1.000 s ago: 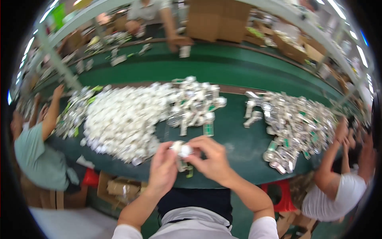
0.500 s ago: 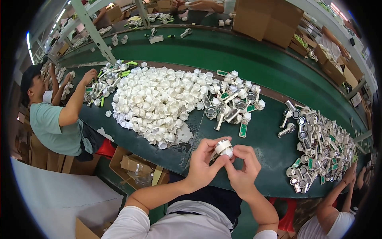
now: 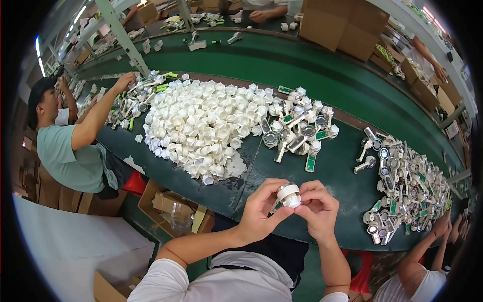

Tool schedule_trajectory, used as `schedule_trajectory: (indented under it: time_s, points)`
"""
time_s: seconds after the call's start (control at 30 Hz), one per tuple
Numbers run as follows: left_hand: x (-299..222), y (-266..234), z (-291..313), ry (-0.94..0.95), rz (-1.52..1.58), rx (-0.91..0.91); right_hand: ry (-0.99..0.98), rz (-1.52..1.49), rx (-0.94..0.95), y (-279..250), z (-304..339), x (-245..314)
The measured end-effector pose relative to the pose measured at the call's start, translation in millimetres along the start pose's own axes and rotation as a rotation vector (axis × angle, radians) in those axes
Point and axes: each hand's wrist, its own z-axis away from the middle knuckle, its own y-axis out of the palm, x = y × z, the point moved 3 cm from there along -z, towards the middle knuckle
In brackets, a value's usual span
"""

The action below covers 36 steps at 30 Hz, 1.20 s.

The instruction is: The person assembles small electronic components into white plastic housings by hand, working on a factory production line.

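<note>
Just above the near edge of the green bench I hold a white round part with a silver rim (image 3: 288,193) between both hands. A white faceted cap (image 3: 292,201) sits at its lower side, facing me. My left hand (image 3: 260,205) is closed around the left of the round part, its thumb under the cap. From the right, my right hand (image 3: 320,205) pinches at the cap and the rim with thumb and bent fingers. Fingers hide the rest of the part. Beyond my hands lies a small heap of white-and-silver assemblies with green circuit boards (image 3: 297,126).
A large pile of white faceted caps (image 3: 196,123) covers the bench at left centre. Another heap of assemblies (image 3: 407,186) lies right. A co-worker in a green shirt (image 3: 73,156) reaches over parts at left. Behind runs a green conveyor belt (image 3: 241,55); cardboard box (image 3: 161,206) below.
The round part has turned in my fingers, so its white cap now faces more toward me. Both hands have shifted slightly right and down. The co-worker's hand at left has moved up and right.
</note>
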Motion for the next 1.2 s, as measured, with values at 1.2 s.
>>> schedule_trajectory:
  time_s: [1.2]
  points:
    - [17, -37, 40, -0.164, -0.235, -0.176, 0.054, 0.393, -0.038, -3, -190, 7]
